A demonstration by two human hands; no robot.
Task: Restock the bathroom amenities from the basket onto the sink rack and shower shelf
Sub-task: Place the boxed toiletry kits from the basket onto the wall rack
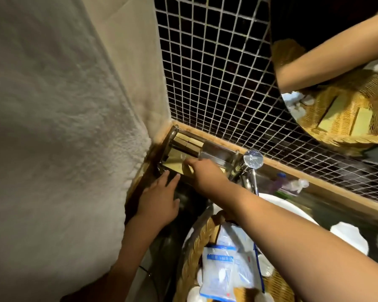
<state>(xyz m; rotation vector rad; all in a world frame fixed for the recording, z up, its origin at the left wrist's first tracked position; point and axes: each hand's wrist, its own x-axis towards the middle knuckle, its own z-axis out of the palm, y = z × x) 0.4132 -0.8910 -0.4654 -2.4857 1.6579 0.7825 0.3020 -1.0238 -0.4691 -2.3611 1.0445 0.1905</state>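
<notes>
- Steady rack (214, 152) front with flat, straight-fingered left hand (159, 199).
- Lower curled right hand (205, 173) inside; cannot tell what it grasps.
- Seat item beside boxes (183, 139), clear of tap (249, 171).

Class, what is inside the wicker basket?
Blue-printed plastic packets and white round items show in the wicker basket; the right forearm covers its far end; packets hide anything beneath.

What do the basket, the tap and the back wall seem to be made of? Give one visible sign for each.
Basket: woven wicker or rattan, matt tan; braided rim strands show. Tap: polished metal, probably chrome-plated; mirror-like glints. Back wall: small dark glossy mosaic tiles, likely ceramic or glass; pale grout grid.
</notes>
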